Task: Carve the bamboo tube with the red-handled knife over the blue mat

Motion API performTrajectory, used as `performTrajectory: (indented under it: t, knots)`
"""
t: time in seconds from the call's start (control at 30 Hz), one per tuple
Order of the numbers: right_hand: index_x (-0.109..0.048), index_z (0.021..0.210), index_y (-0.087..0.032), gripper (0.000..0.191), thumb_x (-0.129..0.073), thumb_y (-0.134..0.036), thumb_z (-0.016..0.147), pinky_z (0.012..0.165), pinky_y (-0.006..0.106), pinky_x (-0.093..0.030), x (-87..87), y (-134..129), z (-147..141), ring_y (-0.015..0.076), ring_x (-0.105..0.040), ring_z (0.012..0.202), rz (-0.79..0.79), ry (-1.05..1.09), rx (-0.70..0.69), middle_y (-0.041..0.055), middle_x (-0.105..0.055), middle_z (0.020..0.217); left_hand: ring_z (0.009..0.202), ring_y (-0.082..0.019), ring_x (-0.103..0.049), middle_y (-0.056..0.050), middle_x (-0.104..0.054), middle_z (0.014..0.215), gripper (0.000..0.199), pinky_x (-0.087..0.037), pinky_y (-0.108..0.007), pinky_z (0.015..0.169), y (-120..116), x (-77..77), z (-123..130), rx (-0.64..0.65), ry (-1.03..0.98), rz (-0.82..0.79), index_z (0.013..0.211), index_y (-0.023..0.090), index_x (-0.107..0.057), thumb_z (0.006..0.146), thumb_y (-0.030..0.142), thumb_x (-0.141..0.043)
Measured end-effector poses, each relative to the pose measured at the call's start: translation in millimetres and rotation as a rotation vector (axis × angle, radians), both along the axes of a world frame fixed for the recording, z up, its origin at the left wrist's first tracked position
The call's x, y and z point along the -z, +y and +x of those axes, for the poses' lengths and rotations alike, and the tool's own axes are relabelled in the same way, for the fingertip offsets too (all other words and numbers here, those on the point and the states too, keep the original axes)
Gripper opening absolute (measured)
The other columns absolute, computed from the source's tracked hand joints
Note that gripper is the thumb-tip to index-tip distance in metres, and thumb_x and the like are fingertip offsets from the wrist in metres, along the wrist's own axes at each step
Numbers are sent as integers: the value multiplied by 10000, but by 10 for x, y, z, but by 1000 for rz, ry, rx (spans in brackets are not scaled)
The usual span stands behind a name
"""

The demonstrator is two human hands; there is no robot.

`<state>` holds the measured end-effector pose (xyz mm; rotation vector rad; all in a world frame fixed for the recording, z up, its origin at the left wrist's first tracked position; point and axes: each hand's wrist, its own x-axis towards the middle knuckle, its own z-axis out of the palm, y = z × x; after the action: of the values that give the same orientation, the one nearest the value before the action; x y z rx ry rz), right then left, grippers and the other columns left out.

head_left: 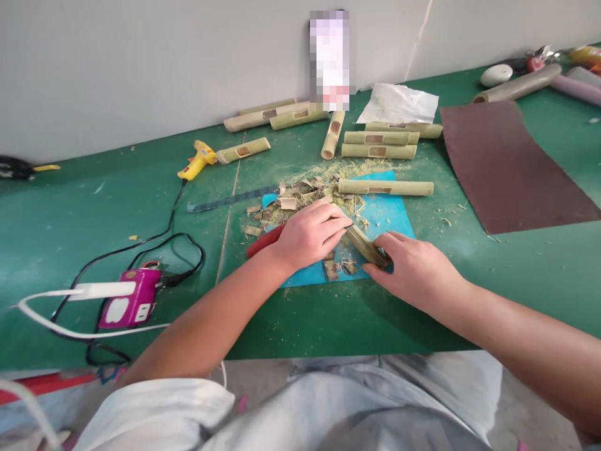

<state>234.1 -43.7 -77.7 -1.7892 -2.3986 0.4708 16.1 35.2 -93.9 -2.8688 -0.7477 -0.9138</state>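
A short bamboo tube point(365, 245) lies slanted over the blue sheet point(389, 219). My right hand point(413, 269) grips its near end between thumb and fingers. At the tube's far end, my left hand point(314, 233) is closed around a red-handled tool point(265, 242); most of the tool is hidden under the palm, with a dark tip showing by the fingers. Bamboo chips and shavings point(300, 197) are heaped beyond my left hand. Another notched bamboo tube point(408, 188) rests across the sheet's far edge.
Several notched bamboo tubes point(379, 151) lie along the back, near white paper point(399, 103) and a propped phone point(329, 59). A yellow glue gun point(200, 161), cables and a magenta power strip point(141, 299) are at left. Brown sandpaper-like sheet point(511, 169) lies at right.
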Motion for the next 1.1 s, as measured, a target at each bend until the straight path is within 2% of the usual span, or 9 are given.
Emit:
performTrajectory:
  t: [0.17, 0.37, 0.43, 0.53, 0.7, 0.83, 1.0, 1.1]
  knots:
    - [-586, 899, -194, 193, -586, -383, 860, 554, 281, -275, 5, 1, 1, 145, -536, 647, -9, 15, 0, 21, -633, 851, 876, -164, -606, -57, -696, 939, 153, -525, -320, 806, 32, -9, 18, 22, -14, -22, 979, 178, -685, 970, 182, -533]
    - [-558, 813, -198, 186, -589, -376, 853, 559, 280, -275, 28, -14, -5, 135, -514, 624, 1, -5, 4, 13, -607, 801, 904, -172, -598, -77, -691, 955, 173, -531, -317, 849, -7, 23, 42, 171, 32, 37, 1019, 147, -658, 972, 152, -491]
    - [-566, 821, -195, 191, -575, -381, 865, 564, 282, -280, 29, -18, -7, 135, -514, 625, 9, -4, 4, 19, -615, 816, 902, -170, -599, -75, -697, 960, 183, -530, -316, 843, 8, 28, 20, 144, 45, 66, 1026, 151, -657, 978, 150, -480]
    - [-577, 832, -190, 196, -545, -376, 886, 566, 284, -279, 25, -17, -10, 135, -516, 626, 10, -5, 10, 29, -622, 831, 866, -169, -597, -58, -700, 919, 182, -526, -316, 805, -1, 28, 18, 37, 33, 83, 981, 168, -663, 982, 155, -481]
    - [-568, 789, -188, 206, -545, -368, 886, 562, 288, -272, 22, -3, -18, 130, -508, 613, 6, -28, 11, 32, -612, 805, 903, -164, -607, -69, -704, 964, 183, -529, -304, 856, -80, 28, 62, 132, 51, 65, 1026, 151, -661, 982, 157, -483]
    - [-594, 850, -182, 214, -526, -380, 896, 566, 293, -281, 15, -11, -21, 141, -528, 629, 30, -31, 6, 38, -628, 832, 885, -173, -609, -62, -707, 926, 197, -532, -319, 802, -57, 14, 21, -1, 25, 57, 979, 171, -677, 985, 168, -480]
    - [-586, 828, -180, 199, -522, -357, 892, 549, 302, -264, 5, -30, -30, 150, -536, 628, 37, -70, -9, 44, -626, 822, 901, -161, -604, -54, -703, 933, 163, -528, -291, 812, -55, 15, 16, 75, 22, 49, 989, 174, -680, 969, 170, -519]
    - [-593, 854, -181, 202, -517, -364, 896, 552, 302, -270, 12, -34, -26, 148, -534, 626, 52, -55, -1, 44, -634, 837, 862, -165, -589, -49, -696, 905, 151, -510, -305, 773, -21, 15, -5, -34, -6, 83, 937, 185, -691, 965, 185, -542]
